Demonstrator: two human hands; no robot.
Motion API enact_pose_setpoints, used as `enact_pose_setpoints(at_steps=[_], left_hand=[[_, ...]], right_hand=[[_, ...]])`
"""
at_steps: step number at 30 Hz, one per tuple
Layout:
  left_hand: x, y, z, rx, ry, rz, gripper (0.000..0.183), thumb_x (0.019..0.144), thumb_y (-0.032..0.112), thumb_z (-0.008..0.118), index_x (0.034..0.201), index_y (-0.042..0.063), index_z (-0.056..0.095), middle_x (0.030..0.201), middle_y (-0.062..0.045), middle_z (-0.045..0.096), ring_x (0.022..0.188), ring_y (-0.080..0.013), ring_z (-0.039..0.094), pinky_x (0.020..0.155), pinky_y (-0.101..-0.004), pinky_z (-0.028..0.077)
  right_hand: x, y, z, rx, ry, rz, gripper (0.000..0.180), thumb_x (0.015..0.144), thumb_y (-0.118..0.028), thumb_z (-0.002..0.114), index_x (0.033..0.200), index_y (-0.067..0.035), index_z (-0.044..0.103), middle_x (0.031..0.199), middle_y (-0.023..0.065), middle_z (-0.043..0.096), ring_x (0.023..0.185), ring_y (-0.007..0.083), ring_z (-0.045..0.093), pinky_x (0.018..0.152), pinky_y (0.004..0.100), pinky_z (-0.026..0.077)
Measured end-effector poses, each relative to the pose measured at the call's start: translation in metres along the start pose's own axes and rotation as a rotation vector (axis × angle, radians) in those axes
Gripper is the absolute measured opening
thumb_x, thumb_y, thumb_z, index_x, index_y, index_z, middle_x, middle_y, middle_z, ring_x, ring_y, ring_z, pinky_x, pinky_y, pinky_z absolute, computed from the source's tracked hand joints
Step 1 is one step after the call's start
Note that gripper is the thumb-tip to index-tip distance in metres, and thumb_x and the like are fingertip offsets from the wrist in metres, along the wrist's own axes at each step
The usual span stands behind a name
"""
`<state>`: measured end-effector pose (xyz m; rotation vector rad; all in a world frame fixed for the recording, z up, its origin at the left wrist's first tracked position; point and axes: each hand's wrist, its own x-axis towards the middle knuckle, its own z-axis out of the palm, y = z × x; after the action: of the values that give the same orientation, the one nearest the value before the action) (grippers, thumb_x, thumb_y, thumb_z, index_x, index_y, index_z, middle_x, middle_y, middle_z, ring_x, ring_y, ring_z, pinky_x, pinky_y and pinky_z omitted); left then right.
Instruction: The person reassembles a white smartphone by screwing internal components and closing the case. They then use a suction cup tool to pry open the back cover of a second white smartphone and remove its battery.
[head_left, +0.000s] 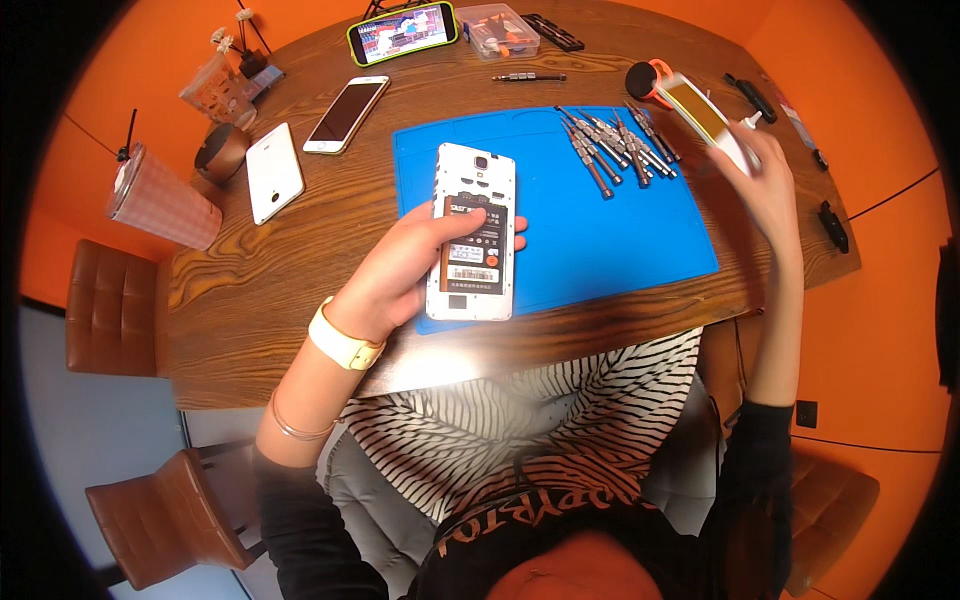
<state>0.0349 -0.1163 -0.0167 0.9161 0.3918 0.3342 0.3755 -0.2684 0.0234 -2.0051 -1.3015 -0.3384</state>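
My left hand (405, 262) holds a white smartphone with its back off (453, 180), its thumb on the black battery (472, 259), which bears writing. The phone is over the left part of a blue silicone mat (592, 247). At the right, beyond the mat, my right hand (757, 169) grips a white, flat, phone-like thing with a yellowish face (694, 109); it is blurred. Several small precision screwdrivers (619, 146) lie in a loose heap on the mat's upper right part. One more screwdriver (529, 76) lies on the wooden table behind the mat.
A white phone (347, 115) and a white back cover or phone (274, 174) lie left. Further left are a lidded cup (169, 199) and a brown round object (222, 153). At the back are a propped phone (403, 34) and a clear plastic box (497, 31). Small black items lie right.
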Motion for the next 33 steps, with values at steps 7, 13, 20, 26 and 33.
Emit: enact_pose_setpoints(at_steps=[7,13,20,26,33], left_hand=[[0.002,0.001,0.003,0.010,0.029,-0.025,0.035,0.095,0.012,0.046,0.125,-0.006,0.043,0.117,-0.020,0.058,0.105,-0.0257,0.060,0.085,-0.0345,0.054],[0.003,0.004,0.008,0.026,0.032,-0.048,0.038,0.096,0.010,0.042,0.130,-0.006,0.036,0.122,-0.025,0.053,0.109,-0.0286,0.058,0.089,-0.0356,0.053],[0.005,0.005,0.011,-0.033,0.068,-0.071,0.034,0.094,0.010,0.047,0.124,-0.005,0.044,0.117,-0.020,0.058,0.104,-0.0256,0.060,0.086,-0.0349,0.053],[0.004,0.003,0.014,-0.066,0.179,-0.010,0.035,0.094,0.012,0.048,0.123,-0.005,0.045,0.116,-0.019,0.059,0.103,-0.0249,0.061,0.084,-0.0359,0.054],[0.007,0.003,0.014,-0.140,0.202,-0.007,0.035,0.095,0.013,0.046,0.124,-0.005,0.043,0.118,-0.019,0.058,0.106,-0.0254,0.060,0.085,-0.0368,0.054]], right_hand=[[-0.048,0.043,0.004,-0.316,-0.071,0.223,0.063,0.077,-0.046,0.068,0.115,0.003,0.059,0.115,0.0192,0.054,0.103,0.0308,0.055,0.087,0.0387,0.045],[-0.032,0.034,0.014,-0.307,0.062,-0.038,0.050,0.082,-0.041,0.064,0.115,-0.003,0.060,0.123,0.0166,0.052,0.113,0.0319,0.051,0.093,0.0422,0.042],[0.046,-0.037,0.070,-0.024,-0.173,-0.397,0.036,0.085,-0.033,0.061,0.112,-0.008,0.061,0.124,0.0129,0.052,0.113,0.0285,0.052,0.094,0.0377,0.043],[0.038,-0.050,0.087,0.037,-0.134,-0.494,0.027,0.085,-0.025,0.061,0.105,-0.007,0.064,0.106,0.0108,0.059,0.093,0.0244,0.059,0.080,0.0348,0.048],[-0.008,-0.067,0.092,-0.025,-0.253,-0.520,0.022,0.079,-0.020,0.066,0.095,-0.005,0.063,0.086,0.0111,0.059,0.077,0.0295,0.060,0.069,0.0375,0.049]])
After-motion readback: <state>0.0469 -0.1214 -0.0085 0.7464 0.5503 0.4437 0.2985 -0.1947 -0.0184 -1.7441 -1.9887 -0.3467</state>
